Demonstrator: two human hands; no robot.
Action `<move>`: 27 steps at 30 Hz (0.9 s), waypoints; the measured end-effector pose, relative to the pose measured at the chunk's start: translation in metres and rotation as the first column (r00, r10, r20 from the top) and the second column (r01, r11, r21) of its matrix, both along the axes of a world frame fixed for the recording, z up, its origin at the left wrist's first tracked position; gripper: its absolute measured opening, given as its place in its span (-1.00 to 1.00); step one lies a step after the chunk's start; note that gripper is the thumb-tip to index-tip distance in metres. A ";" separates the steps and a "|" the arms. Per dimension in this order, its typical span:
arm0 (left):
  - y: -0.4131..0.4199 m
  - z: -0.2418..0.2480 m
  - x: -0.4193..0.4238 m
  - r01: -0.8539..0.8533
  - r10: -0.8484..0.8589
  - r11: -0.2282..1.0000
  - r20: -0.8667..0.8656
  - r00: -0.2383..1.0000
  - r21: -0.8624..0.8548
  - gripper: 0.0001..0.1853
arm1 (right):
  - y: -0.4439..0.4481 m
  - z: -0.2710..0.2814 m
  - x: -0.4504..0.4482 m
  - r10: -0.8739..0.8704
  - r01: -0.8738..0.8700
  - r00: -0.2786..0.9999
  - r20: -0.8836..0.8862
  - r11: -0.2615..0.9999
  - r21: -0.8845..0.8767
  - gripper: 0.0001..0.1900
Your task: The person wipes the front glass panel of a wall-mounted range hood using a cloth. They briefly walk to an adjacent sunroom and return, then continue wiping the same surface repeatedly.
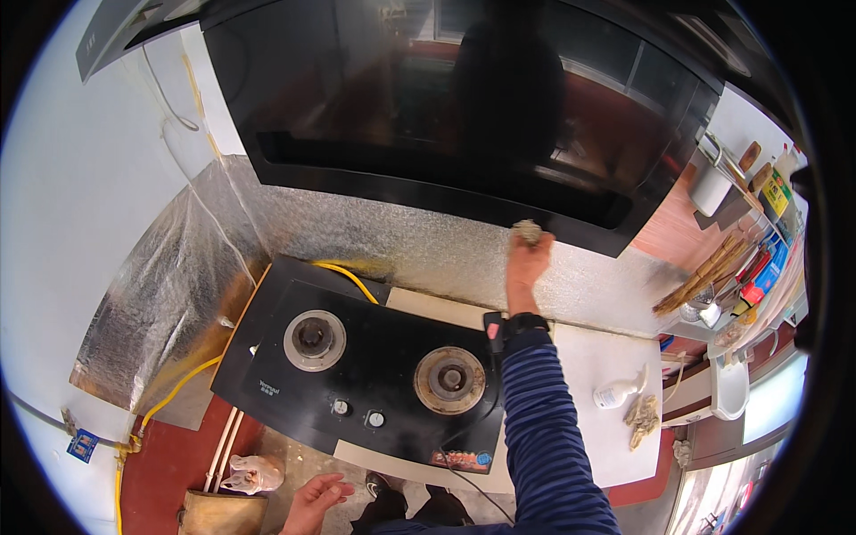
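My right hand (pixel 529 261) holds a crumpled greyish scouring pad or cloth (pixel 527 231) against the lower edge of the black glossy range hood (pixel 414 170). Below it, the foil-covered wall (pixel 461 244) runs behind a black two-burner gas stove (pixel 374 371). My right forearm, in a striped sleeve, reaches past the stove's right side. My left hand (pixel 321 498) is near the bottom of the view, in front of the stove, with fingers loosely curled and nothing seen in it.
On the white counter (pixel 595 448) at the right are a white spray bottle (pixel 615 393) and a crumpled cloth (pixel 642 421). A rack with utensils and a straw brush (pixel 702 274) hangs at the right. A yellow gas hose (pixel 177 381) runs left of the stove; a black cable crosses its right side.
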State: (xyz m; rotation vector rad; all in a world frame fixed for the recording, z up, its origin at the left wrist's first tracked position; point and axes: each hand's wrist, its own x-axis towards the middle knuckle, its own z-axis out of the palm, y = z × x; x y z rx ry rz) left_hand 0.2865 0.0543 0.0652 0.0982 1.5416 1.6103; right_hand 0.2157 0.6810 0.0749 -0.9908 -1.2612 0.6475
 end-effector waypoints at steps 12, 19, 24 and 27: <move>0.000 -0.014 0.002 0.016 -0.016 1.000 0.000 1.000 -0.004 -0.55 | 0.057 0.044 0.134 -0.060 0.044 0.958 -0.281 0.997 -0.063 -0.74; 0.011 -0.015 -0.006 0.064 -0.063 0.997 -0.031 0.998 0.033 -0.56 | 0.068 0.050 0.151 -0.403 0.394 0.888 0.221 0.915 0.085 -0.66; 0.003 -0.012 -0.015 0.062 -0.060 0.998 -0.072 0.996 0.018 -0.54 | 0.012 0.059 0.059 -0.327 0.300 0.906 0.270 0.944 0.136 -0.68; -0.006 -0.013 -0.015 0.015 -0.014 1.000 -0.054 0.998 0.014 -0.53 | -0.032 0.064 0.002 -0.201 0.152 0.918 0.342 0.974 0.166 -0.68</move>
